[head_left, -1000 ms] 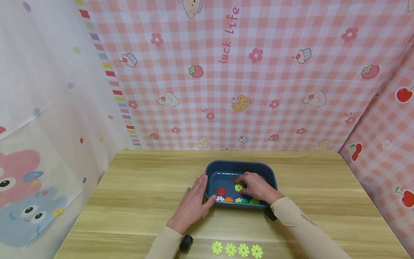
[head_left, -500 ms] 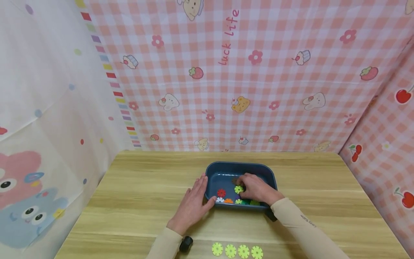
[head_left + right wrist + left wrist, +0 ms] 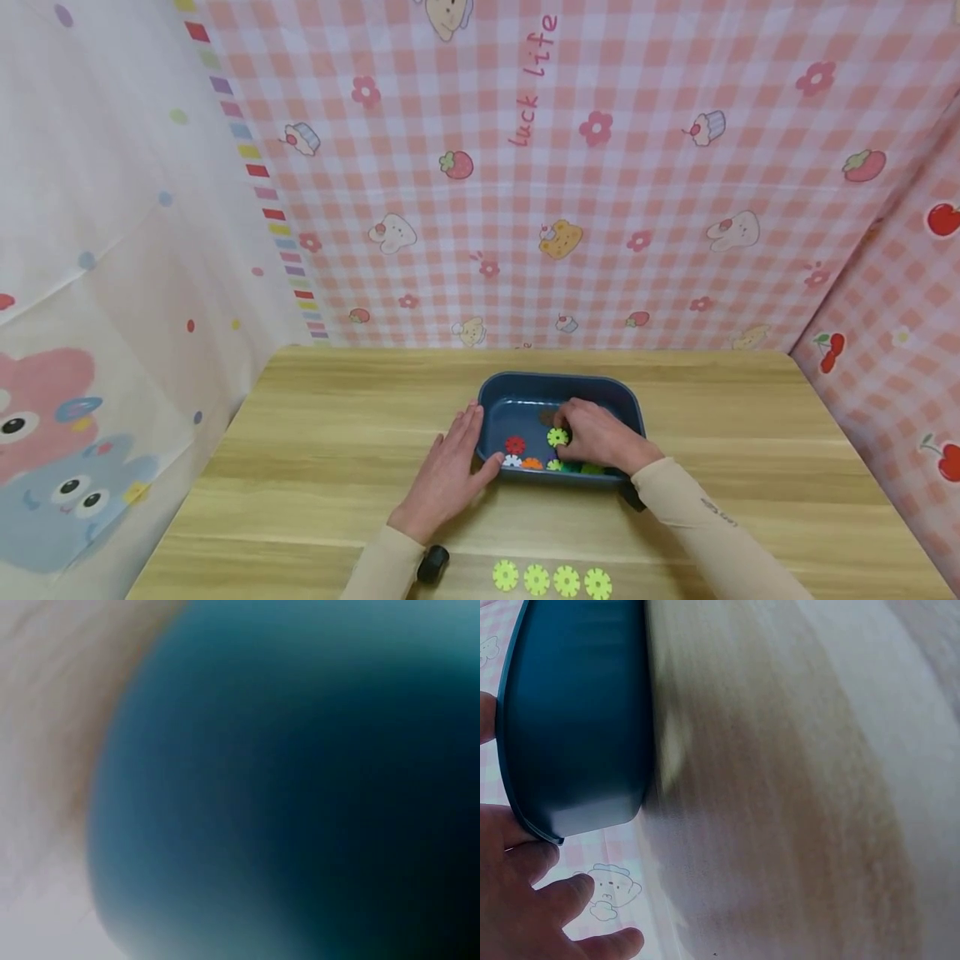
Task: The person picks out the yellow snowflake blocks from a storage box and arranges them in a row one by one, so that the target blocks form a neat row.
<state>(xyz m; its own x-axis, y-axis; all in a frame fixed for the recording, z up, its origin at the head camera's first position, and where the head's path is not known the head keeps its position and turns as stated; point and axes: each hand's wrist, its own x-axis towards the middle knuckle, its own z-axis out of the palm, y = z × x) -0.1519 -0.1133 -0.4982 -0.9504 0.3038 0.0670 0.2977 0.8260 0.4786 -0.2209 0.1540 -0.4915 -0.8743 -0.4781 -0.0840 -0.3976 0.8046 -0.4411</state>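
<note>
A dark blue tub stands on the table, with small notched plastic discs inside. My left hand rests against its left end, fingers straight, thumb at the front rim; the left wrist view shows fingertips touching the tub's rim. My right hand reaches into the tub, its thumb and fingers bent about a yellow-green notched disc, which they appear to pinch. Near it lie a red disc, a white disc, an orange disc and a brown disc. The right hand hides other pieces.
A row of several yellow-green discs lies at the table's front. Black wrist cameras sit below both wrists. A pink checked cloth hangs behind the wooden table. The right wrist view is blurred, mostly blue.
The right index finger has drawn back slightly toward the thumb, beside the yellow-green disc. The left hand stays against the tub, and the front row of discs is unchanged.
</note>
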